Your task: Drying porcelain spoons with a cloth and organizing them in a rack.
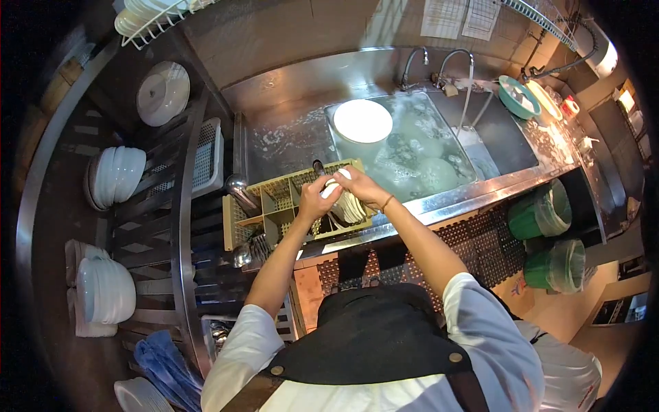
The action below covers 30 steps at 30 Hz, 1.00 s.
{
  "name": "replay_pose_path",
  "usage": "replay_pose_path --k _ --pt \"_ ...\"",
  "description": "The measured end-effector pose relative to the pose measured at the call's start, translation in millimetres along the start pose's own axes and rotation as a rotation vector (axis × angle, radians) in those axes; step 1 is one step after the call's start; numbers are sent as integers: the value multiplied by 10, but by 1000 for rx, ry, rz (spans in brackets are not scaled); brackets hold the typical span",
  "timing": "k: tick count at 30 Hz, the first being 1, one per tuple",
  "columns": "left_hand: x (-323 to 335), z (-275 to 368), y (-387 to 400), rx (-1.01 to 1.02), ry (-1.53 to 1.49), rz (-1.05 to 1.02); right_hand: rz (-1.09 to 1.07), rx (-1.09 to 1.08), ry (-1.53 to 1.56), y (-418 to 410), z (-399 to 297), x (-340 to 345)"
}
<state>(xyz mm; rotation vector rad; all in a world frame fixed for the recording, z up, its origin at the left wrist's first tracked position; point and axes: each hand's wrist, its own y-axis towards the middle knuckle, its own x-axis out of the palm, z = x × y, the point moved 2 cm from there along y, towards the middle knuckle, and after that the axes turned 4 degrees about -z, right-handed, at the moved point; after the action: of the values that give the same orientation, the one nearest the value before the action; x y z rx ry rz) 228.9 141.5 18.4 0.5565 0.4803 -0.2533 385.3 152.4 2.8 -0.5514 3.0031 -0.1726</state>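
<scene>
Above a yellow plastic cutlery basket (pixel 243 192), my left hand (pixel 315 200) and my right hand (pixel 364 186) come together around small white pieces. They look like white spoons (pixel 330 189), but my fingers hide most of their shape. Stacked white spoons (pixel 351 211) fill the basket compartment just below my right hand. Other compartments hold metal utensils, among them a ladle (pixel 242 193) at the left end and forks (pixel 260 249) near the front left corner. Behind my hands, a dark-handled utensil (pixel 318 166) rises from the basket.
A white plate (pixel 363 121) rests in the soapy sink basin (pixel 412 154), with dishes underwater. Water runs from the right faucet (pixel 469 77) into a second basin (pixel 507 141). Slatted shelving (pixel 183 232) with white bowls (pixel 119 172) stands left. Green bins (pixel 525 219) are at right.
</scene>
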Motion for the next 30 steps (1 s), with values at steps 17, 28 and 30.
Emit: replay_pose_path --k 17,28,30 --pt "-105 -393 -74 -389 -192 107 51 -276 -303 -156 -106 316" --pt "-142 -337 -67 -254 -310 158 24 -166 -23 38 -3 232" --pt "-183 -383 -38 -243 -361 174 -55 -198 -64 124 -56 158"
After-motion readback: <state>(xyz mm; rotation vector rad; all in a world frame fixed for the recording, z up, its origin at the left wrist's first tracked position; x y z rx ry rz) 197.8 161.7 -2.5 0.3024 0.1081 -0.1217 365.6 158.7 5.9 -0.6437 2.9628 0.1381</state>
